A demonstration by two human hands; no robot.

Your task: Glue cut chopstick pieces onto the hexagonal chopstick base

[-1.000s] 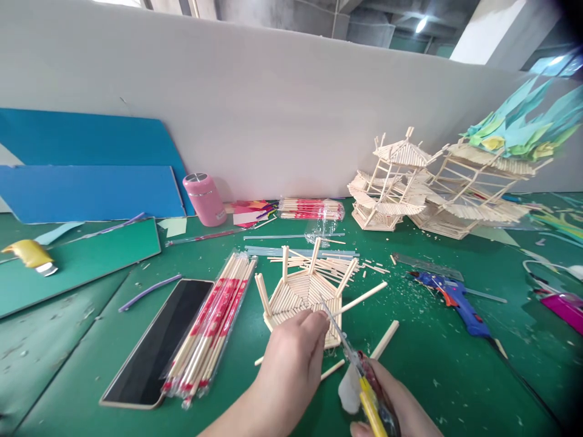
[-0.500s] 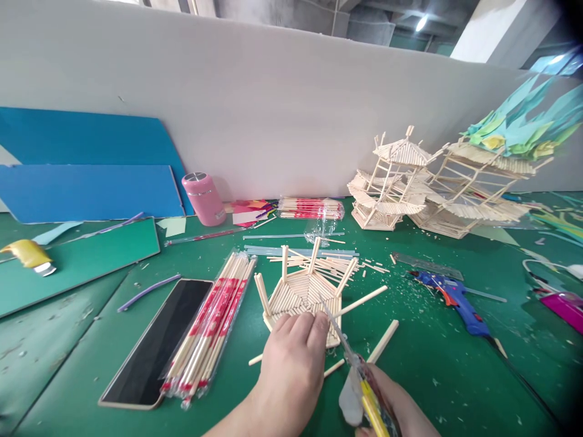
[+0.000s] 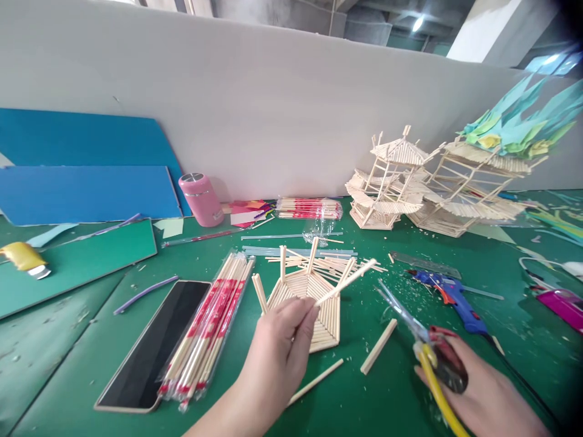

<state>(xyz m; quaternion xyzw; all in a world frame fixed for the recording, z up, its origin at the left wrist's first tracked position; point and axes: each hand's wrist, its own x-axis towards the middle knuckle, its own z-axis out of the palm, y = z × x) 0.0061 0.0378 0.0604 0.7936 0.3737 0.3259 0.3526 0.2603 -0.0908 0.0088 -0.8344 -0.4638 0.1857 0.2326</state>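
Observation:
My left hand (image 3: 280, 346) pinches a thin wooden stick (image 3: 347, 281) by its near end and holds it slanted up to the right, above the hexagonal stick base (image 3: 306, 298) with upright posts. My right hand (image 3: 478, 397) grips pliers with red and yellow handles (image 3: 432, 355), jaws pointing up and left, a short way to the right of the base. Two loose cut sticks, one short (image 3: 379, 346) and one longer (image 3: 316, 381), lie on the green mat between my hands.
Wrapped bundles of chopsticks, one (image 3: 207, 331) left of the base beside a dark tablet (image 3: 152, 343) and another (image 3: 310, 208) at the back. A blue glue gun (image 3: 450, 294), a metal ruler (image 3: 426, 265), stick pavilion models (image 3: 432, 185), a pink flask (image 3: 199, 199) and blue boards (image 3: 86, 182) line the wall.
My left hand has lifted a stick off the mat and raised it over the base. My right hand with the pliers has drawn away to the right.

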